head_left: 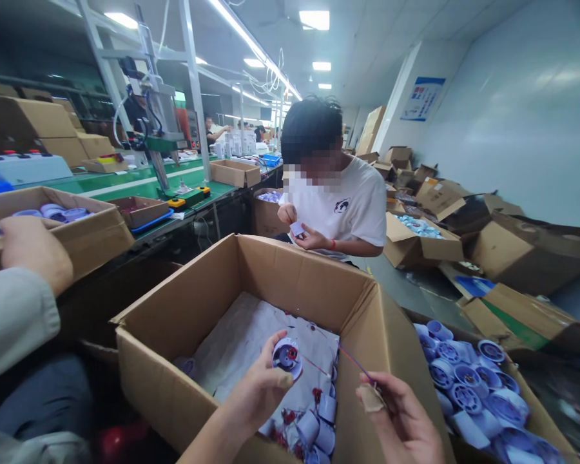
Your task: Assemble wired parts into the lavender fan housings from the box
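Note:
My left hand (255, 394) grips a round, pale lavender plastic housing (281, 356) above the large cardboard box, its open end turned toward me. Inside the housing sits a small red part, with a thin reddish wire running out to the right. My right hand (403, 415) pinches a thin red-and-blue wire (354, 362) by the box's right wall; whether it joins the housing I cannot tell. A beige wrap (371, 397) covers the right thumb tip. Below my hands, several similar housings (325, 435) and small red wired parts (289, 417) lie in the box.
The large cardboard box (183, 316) has a grey sheet (236, 328) inside. A box of housings (468, 386) stands right. Opposite, a co-worker (341, 206) handles a housing. Another person's grey sleeve (17, 322) reaches toward a carton (96, 235) at left. A green bench (111, 185) stands behind.

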Tool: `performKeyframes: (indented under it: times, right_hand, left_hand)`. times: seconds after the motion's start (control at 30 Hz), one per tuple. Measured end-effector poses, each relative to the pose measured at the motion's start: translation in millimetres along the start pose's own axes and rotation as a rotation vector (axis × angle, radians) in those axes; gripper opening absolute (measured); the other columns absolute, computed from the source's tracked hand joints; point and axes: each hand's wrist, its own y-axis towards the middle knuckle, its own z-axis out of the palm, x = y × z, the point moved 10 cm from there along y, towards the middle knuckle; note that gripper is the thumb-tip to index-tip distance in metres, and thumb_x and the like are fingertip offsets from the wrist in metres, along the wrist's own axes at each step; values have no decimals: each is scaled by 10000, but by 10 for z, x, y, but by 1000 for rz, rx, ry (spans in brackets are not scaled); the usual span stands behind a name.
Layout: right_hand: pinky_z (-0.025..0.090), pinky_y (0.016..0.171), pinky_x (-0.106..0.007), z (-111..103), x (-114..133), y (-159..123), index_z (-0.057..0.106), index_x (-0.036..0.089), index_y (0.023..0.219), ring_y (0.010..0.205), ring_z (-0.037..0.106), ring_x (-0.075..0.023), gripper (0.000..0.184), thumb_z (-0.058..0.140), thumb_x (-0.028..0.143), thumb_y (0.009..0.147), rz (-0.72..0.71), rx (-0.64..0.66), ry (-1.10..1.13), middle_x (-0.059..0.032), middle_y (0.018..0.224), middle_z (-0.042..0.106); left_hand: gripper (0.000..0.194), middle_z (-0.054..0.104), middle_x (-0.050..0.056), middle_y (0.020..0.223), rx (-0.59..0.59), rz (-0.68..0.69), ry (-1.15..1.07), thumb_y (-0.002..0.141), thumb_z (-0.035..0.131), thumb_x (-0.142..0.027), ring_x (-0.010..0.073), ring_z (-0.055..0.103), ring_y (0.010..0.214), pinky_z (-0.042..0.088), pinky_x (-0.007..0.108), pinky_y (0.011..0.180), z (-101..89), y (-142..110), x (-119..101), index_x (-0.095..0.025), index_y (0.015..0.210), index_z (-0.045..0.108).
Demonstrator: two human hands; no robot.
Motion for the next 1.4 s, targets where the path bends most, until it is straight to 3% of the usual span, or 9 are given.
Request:
performKeyframes:
  times: [0.1, 0.2, 0.4, 0.57, 0.7, 0.83, 0.93, 1.1, 1.4]
  right_hand:
    - [516, 554, -210, 6, -16, 44, 655, 203, 885, 582, 605, -127, 325, 712, 460, 695, -20, -15, -24, -17, 742, 671]
    - [484, 501, -217, 149, -66, 120, 689, 205, 874, 489, 522, -112, 316, 661, 482, 723, -7, 94, -34, 18, 605, 582]
    - [488, 488, -238, 458, -357, 93, 721, 177, 921, 506, 533, -136, 372, 664, 473, 704, 196, 267, -25, 0, 607, 593]
    - [542, 750, -304, 593, -198, 3, 711, 207, 1020, 847, 638, -218, 386, 663, 469, 741, 31, 337, 38, -86, 954, 670]
    - [530, 672, -257, 578, -42, -21, 693, 259, 1088, 715, 588, -160, 378, 644, 465, 775, -71, 354, 60, -29, 821, 595]
    - [505, 603, -228, 650, 138, -27, 737, 270, 977, 649, 543, -132, 264, 620, 438, 811, -175, 441, 12, 0, 727, 517]
    - [491, 595, -213, 637, 278, -5, 749, 276, 917, 662, 540, -130, 194, 596, 373, 848, -296, 407, -45, 1, 705, 508]
    - [485, 582, -211, 681, 336, -21, 738, 286, 940, 655, 529, -126, 174, 595, 338, 856, -376, 447, -170, 3, 723, 488]
    - [472, 598, -210, 703, 362, -96, 689, 248, 843, 682, 516, -121, 128, 566, 260, 873, -431, 456, -187, 7, 745, 453]
  left_hand:
    - [818, 631, 11, 906, 58, 49, 212, 530, 815, -125, 135, 584, 780, 422, 255, 738, 36, -3, 17, -231, 1249, 441]
    - [785, 600, 29, 948, 62, 119, 422, 565, 845, -271, 160, 572, 811, 440, 265, 714, 47, 14, 29, -234, 1240, 446]
    - [688, 523, 33, 982, 8, 409, 609, 523, 858, -353, 181, 538, 815, 447, 255, 686, 180, -118, -183, -248, 1129, 549]
    - [631, 493, 24, 970, -13, 596, 712, 477, 857, -470, 192, 502, 828, 436, 252, 720, 365, -302, -341, -254, 1015, 607]
    - [608, 496, 41, 976, 20, 649, 818, 475, 850, -492, 215, 500, 866, 430, 260, 744, 422, -332, -385, -231, 967, 606]
    - [583, 535, 54, 979, 150, 583, 921, 490, 863, -368, 220, 519, 869, 436, 264, 756, 477, -301, -297, -214, 967, 566]
    - [521, 559, 40, 923, 230, 483, 942, 561, 820, -329, 196, 523, 806, 440, 257, 717, 503, -301, -196, -211, 977, 529]
    - [384, 592, 30, 899, 219, 438, 1008, 664, 742, -292, 194, 539, 820, 443, 259, 737, 498, -354, -188, -212, 987, 548]
    - [454, 672, 51, 986, 180, 461, 1178, 660, 744, -281, 244, 585, 874, 451, 283, 781, 502, -400, -231, -244, 1101, 641]
